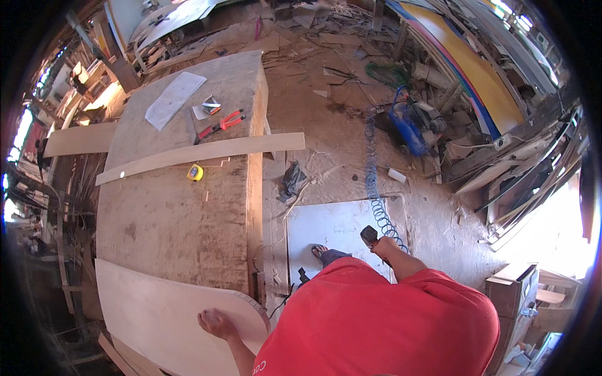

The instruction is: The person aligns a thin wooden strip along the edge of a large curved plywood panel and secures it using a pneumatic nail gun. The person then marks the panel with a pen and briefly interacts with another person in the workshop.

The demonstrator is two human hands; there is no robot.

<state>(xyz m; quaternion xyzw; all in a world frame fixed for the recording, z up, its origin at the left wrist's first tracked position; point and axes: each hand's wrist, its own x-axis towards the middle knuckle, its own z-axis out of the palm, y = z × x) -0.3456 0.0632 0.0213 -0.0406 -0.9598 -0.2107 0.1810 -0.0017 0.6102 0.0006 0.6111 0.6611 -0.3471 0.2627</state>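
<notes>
My right hand (385,247) grips a dark air nail gun (369,235) beside my body, above a white board on the floor. A blue coiled air hose (371,169) runs from near that hand toward the back. On the left, my left hand (216,323) is over a pale curved-end panel (163,313), its fingers curled in with nothing visible in them. Whether it touches the panel is hard to tell. Beyond the panel stands a wooden workbench (182,232) carrying a long thin wood strip (207,150), a yellow tape measure (195,172) and red-handled pliers (219,124).
A blue air compressor (411,128) sits at the back right beside leaning coloured sheets (464,50). The white floor board (320,219) lies under my foot. Wood scraps (338,69) litter the far floor. A wooden cabinet (511,307) stands at the right.
</notes>
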